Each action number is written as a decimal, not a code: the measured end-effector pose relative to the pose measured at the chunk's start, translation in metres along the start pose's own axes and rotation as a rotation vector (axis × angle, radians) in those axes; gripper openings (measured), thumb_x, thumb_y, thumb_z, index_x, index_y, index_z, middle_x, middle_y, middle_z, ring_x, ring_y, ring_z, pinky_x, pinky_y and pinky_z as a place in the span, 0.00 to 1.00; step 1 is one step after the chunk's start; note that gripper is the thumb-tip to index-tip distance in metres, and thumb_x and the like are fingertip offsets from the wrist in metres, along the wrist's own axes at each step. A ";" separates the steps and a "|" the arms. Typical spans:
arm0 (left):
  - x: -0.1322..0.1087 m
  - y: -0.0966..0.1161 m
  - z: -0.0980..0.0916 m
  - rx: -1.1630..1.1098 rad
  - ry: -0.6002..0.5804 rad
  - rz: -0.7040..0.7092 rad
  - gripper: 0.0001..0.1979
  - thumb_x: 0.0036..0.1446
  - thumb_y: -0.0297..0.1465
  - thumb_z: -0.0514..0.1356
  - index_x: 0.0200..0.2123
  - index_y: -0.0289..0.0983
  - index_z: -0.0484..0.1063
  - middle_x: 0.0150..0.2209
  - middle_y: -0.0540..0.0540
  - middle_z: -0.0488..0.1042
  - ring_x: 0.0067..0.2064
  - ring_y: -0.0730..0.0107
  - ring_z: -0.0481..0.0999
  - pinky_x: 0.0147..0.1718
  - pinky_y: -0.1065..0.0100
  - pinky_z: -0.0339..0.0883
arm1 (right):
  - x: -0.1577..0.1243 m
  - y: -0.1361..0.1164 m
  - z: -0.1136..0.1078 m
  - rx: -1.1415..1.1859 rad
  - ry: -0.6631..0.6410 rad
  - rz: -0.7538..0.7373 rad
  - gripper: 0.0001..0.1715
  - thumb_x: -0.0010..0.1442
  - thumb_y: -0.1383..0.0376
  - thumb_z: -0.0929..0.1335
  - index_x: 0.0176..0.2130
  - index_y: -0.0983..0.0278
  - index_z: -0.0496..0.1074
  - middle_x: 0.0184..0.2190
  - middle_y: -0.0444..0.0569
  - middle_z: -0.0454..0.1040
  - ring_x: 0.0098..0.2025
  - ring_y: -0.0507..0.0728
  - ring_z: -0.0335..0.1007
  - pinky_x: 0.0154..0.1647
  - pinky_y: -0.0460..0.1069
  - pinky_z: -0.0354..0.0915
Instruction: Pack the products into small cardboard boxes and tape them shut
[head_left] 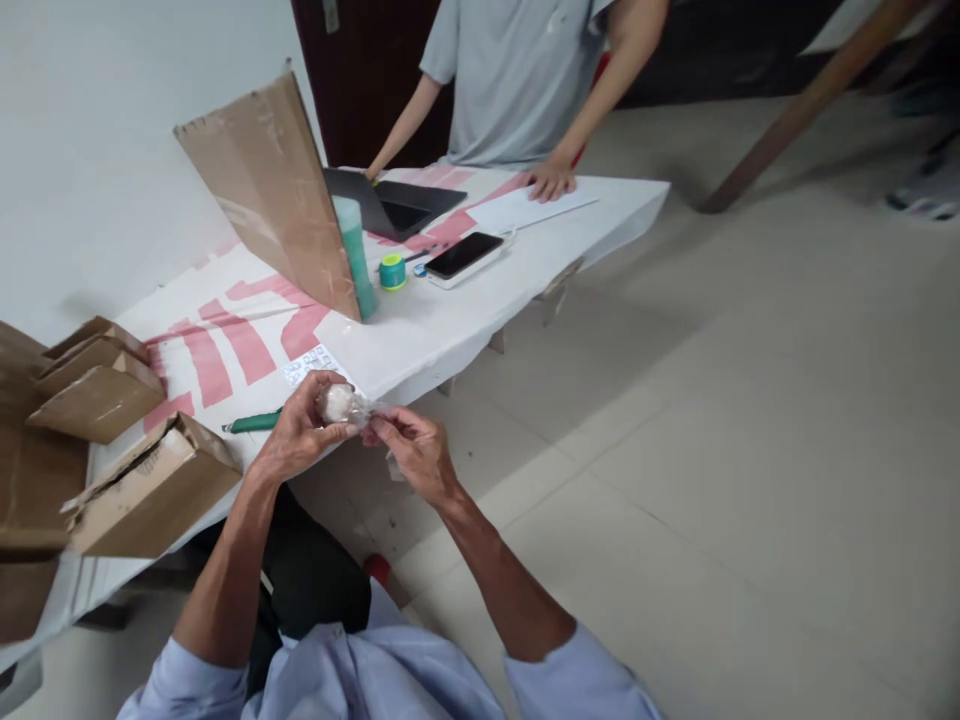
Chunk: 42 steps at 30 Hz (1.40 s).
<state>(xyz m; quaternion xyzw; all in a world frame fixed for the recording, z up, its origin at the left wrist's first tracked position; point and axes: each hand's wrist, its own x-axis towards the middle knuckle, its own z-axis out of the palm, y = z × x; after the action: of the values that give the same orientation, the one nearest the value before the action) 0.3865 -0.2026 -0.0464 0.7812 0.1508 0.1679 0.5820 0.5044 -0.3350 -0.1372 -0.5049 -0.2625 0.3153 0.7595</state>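
Note:
Between my hands is a small whitish object in clear plastic wrap (340,403), held above the near edge of the table; its exact kind I cannot make out. My left hand (304,428) is closed around the wrapped body, thumb below and fingers above. With its fingertips, my right hand (412,447) pinches the gathered end of the plastic on the right. A green-handled tool (253,422) lies just left of my left hand, partly hidden by it. Behind my hands, a printed sheet (313,362) rests on the tablecloth.
Cardboard boxes (161,490) stand at the left. An upright cardboard panel (274,190) leans near a turquoise container (354,255). Farther back are a small teal jar (391,272), a phone (463,255), and a laptop (397,205). Across the table (420,340) a person in grey (517,90) rests a hand on paper.

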 end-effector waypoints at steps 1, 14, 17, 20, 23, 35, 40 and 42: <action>-0.012 0.004 -0.001 -0.013 0.005 -0.005 0.31 0.52 0.42 0.77 0.53 0.39 0.68 0.38 0.50 0.72 0.36 0.70 0.74 0.36 0.70 0.68 | -0.004 -0.002 0.008 -0.015 -0.032 -0.011 0.22 0.58 0.45 0.75 0.34 0.61 0.81 0.28 0.48 0.81 0.30 0.58 0.78 0.37 0.54 0.77; -0.181 0.015 -0.047 0.034 0.270 -0.053 0.32 0.52 0.48 0.76 0.55 0.41 0.72 0.50 0.42 0.77 0.44 0.61 0.79 0.44 0.64 0.72 | -0.067 -0.006 0.114 -0.211 -0.526 0.022 0.16 0.53 0.52 0.77 0.30 0.62 0.80 0.23 0.44 0.77 0.27 0.55 0.71 0.30 0.49 0.69; -0.216 0.011 -0.051 -0.070 0.317 -0.034 0.33 0.51 0.46 0.77 0.55 0.41 0.70 0.52 0.41 0.76 0.42 0.64 0.79 0.44 0.65 0.72 | -0.083 -0.004 0.140 -0.202 -0.678 0.063 0.15 0.51 0.53 0.78 0.28 0.62 0.80 0.25 0.44 0.77 0.29 0.55 0.70 0.29 0.48 0.68; -0.249 0.007 -0.052 -0.079 0.370 -0.037 0.34 0.53 0.45 0.76 0.59 0.41 0.69 0.51 0.42 0.76 0.46 0.63 0.78 0.47 0.65 0.71 | -0.095 0.001 0.158 -0.200 -0.784 0.112 0.14 0.52 0.55 0.78 0.27 0.62 0.79 0.27 0.45 0.78 0.31 0.55 0.72 0.32 0.49 0.70; -0.277 0.003 -0.052 -0.081 0.430 -0.042 0.29 0.62 0.47 0.69 0.61 0.41 0.69 0.50 0.43 0.75 0.46 0.63 0.76 0.48 0.64 0.70 | -0.105 0.007 0.170 -0.191 -0.867 0.176 0.13 0.51 0.55 0.78 0.29 0.62 0.81 0.26 0.44 0.79 0.29 0.54 0.73 0.33 0.49 0.71; -0.329 0.002 -0.054 -0.106 0.791 0.026 0.24 0.54 0.37 0.72 0.52 0.36 0.75 0.39 0.47 0.77 0.39 0.67 0.75 0.41 0.69 0.67 | -0.144 0.019 0.198 -0.181 -1.012 0.266 0.27 0.58 0.43 0.76 0.40 0.63 0.82 0.36 0.51 0.85 0.32 0.54 0.81 0.35 0.48 0.75; -0.337 0.003 -0.052 0.077 0.859 -0.022 0.24 0.57 0.30 0.66 0.58 0.37 0.71 0.39 0.48 0.78 0.39 0.67 0.76 0.40 0.69 0.69 | -0.156 0.026 0.202 -0.149 -0.985 0.351 0.29 0.57 0.42 0.76 0.43 0.63 0.81 0.35 0.52 0.86 0.31 0.55 0.83 0.33 0.48 0.76; -0.335 0.000 -0.050 0.270 0.888 -0.037 0.22 0.58 0.27 0.63 0.56 0.37 0.72 0.42 0.46 0.79 0.40 0.66 0.77 0.41 0.67 0.71 | -0.162 0.030 0.207 -0.116 -0.944 0.375 0.30 0.56 0.41 0.77 0.42 0.63 0.81 0.35 0.52 0.85 0.31 0.56 0.83 0.33 0.49 0.76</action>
<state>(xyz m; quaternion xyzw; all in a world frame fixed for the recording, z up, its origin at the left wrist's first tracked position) 0.0642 -0.3042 -0.0627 0.6996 0.4200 0.4546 0.3571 0.2423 -0.3220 -0.1056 -0.3874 -0.4988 0.6248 0.4590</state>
